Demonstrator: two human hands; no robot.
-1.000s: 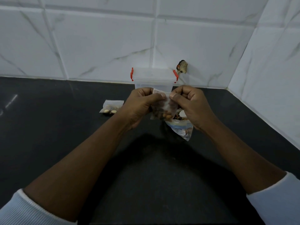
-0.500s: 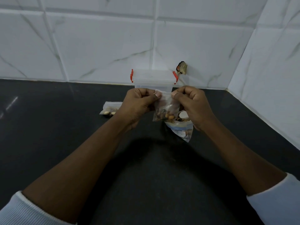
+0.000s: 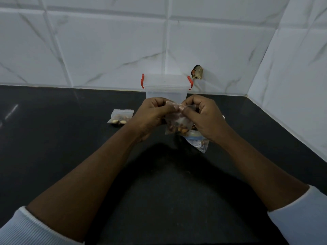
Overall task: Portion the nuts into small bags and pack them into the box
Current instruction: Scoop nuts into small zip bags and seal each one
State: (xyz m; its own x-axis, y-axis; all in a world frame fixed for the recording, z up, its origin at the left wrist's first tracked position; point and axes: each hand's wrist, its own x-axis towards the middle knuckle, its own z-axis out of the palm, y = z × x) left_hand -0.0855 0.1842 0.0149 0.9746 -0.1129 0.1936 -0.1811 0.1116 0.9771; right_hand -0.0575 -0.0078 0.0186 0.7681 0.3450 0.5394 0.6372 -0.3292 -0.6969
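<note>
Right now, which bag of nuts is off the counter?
The small bag that the left hand and right hand pinch by its top. The other small bag lies on the counter to its left; the bigger bag lies beneath the right hand.

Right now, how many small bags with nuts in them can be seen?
2. One small bag is pinched by the left hand and right hand; a second bag lies on the counter, left of them. More may be hidden behind the hands.

Left hand [image 3: 152,114] and right hand [image 3: 203,115] pinch the small bag [image 3: 177,124] of nuts before the box [image 3: 166,89].
</note>
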